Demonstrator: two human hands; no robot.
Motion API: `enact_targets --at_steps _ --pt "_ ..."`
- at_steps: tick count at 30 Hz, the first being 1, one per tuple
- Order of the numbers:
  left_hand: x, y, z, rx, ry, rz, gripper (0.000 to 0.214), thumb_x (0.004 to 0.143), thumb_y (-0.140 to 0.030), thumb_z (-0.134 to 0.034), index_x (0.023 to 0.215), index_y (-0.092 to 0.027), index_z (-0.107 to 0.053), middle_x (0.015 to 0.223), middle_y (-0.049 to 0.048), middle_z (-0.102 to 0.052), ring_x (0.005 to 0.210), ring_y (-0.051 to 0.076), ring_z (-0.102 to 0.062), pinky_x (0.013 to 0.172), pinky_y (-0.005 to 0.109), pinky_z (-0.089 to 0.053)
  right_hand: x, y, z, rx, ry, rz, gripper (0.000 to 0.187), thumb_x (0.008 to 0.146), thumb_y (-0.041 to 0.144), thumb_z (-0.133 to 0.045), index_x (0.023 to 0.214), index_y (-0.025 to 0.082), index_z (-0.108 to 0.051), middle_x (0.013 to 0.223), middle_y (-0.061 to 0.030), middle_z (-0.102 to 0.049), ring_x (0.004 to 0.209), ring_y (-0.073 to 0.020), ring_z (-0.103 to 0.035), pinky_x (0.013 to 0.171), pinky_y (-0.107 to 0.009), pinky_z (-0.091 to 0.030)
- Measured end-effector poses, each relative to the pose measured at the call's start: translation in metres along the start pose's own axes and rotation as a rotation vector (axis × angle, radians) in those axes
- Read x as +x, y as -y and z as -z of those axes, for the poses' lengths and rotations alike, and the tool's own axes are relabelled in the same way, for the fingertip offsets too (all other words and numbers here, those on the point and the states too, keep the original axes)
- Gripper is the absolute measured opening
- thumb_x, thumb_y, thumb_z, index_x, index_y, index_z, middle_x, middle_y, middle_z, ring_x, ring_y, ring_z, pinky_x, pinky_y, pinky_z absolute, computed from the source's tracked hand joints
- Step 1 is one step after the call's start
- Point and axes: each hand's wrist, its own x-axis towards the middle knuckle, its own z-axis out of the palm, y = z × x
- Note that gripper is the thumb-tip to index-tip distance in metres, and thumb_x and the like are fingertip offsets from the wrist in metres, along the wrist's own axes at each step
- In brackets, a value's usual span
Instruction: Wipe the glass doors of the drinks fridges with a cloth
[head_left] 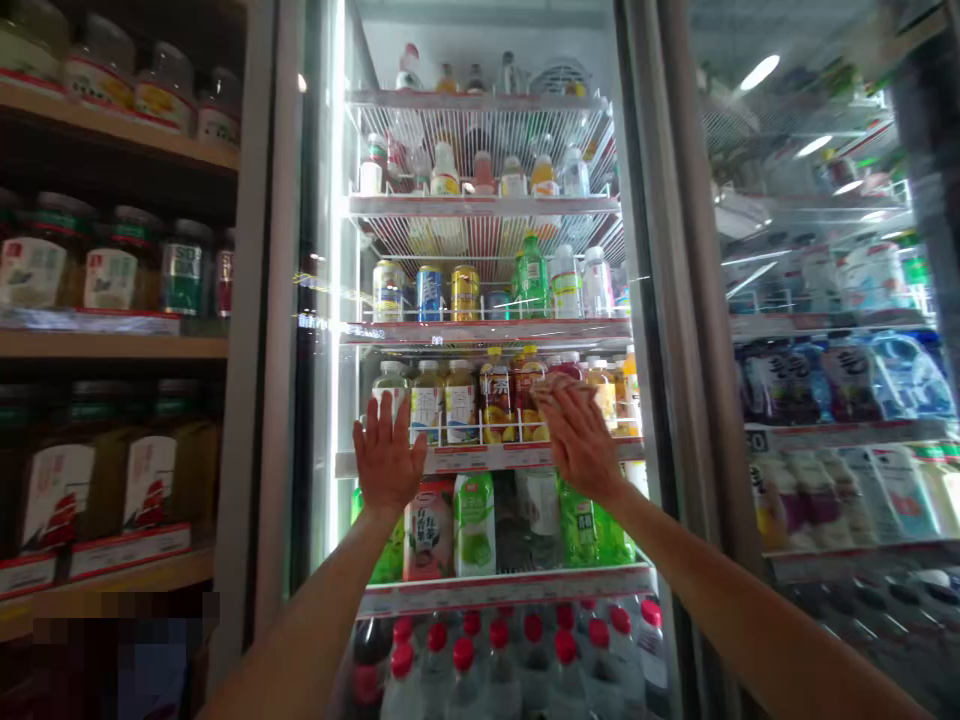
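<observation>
Spread flat against the glass door (pixel 487 235) of a lit drinks fridge, my left hand (pixel 388 455) has its fingers apart and holds nothing. My right hand (pixel 577 440) presses a brownish-pink cloth (pixel 564 388) to the same door, a little higher and to the right. The cloth shows above and around the fingertips; the rest is under the hand. Behind the glass, level with both hands, stands a row of tea bottles (pixel 460 400). Cartons (pixel 474 525) and green packs fill the shelf below them.
Brown door frames (pixel 697 300) stand to the right, with another glass-fronted fridge of packed drinks (pixel 847 375). On the left, wooden shelves (pixel 112 345) carry several jars and dark bottles (pixel 154 465). Red-capped bottles (pixel 499 650) stand at the fridge bottom.
</observation>
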Motion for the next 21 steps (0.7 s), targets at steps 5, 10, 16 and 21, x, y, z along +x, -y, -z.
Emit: enact_targets --at_steps 5,10,16,21 --pt "0.000 -0.002 0.001 -0.017 0.032 0.017 0.056 0.089 -0.041 -0.034 0.141 -0.019 -0.029 0.148 0.0117 -0.027 0.139 0.025 -0.015 0.112 0.049 -0.013 -0.012 -0.057 0.016 -0.124 -0.167 -0.347 0.063 0.085 0.018 -0.035 0.145 0.021 -0.018 0.149 -0.0093 -0.026 0.137 -0.0297 -0.025 0.106 -0.056 -0.030" --pt "0.000 -0.001 0.001 -0.029 0.033 0.010 0.056 0.089 -0.041 -0.035 0.140 -0.017 -0.031 0.148 0.0137 -0.027 0.139 0.027 -0.015 0.111 0.050 -0.013 -0.022 0.002 0.002 -0.019 -0.034 -0.186 0.067 0.084 0.018 -0.038 0.146 0.021 -0.012 0.152 -0.0076 -0.019 0.139 -0.0295 -0.018 0.109 -0.053 -0.028" --pt "0.000 0.002 0.000 -0.026 0.026 0.001 0.057 0.090 -0.042 -0.033 0.140 -0.017 -0.030 0.147 0.0139 -0.027 0.140 0.026 -0.013 0.112 0.049 -0.011 -0.027 0.013 0.004 0.024 0.051 0.026 0.066 0.085 0.018 -0.039 0.146 0.027 -0.014 0.149 -0.0041 -0.028 0.138 -0.0243 -0.023 0.110 -0.049 -0.026" --pt "-0.001 -0.002 0.001 -0.023 0.056 0.020 0.057 0.090 -0.042 -0.032 0.140 -0.015 -0.031 0.148 0.0136 -0.026 0.140 0.026 -0.013 0.112 0.048 -0.010 -0.032 -0.040 0.011 -0.120 -0.146 -0.385 0.060 0.086 0.019 -0.035 0.145 0.020 -0.021 0.149 -0.0099 -0.025 0.137 -0.0287 -0.024 0.107 -0.052 -0.029"
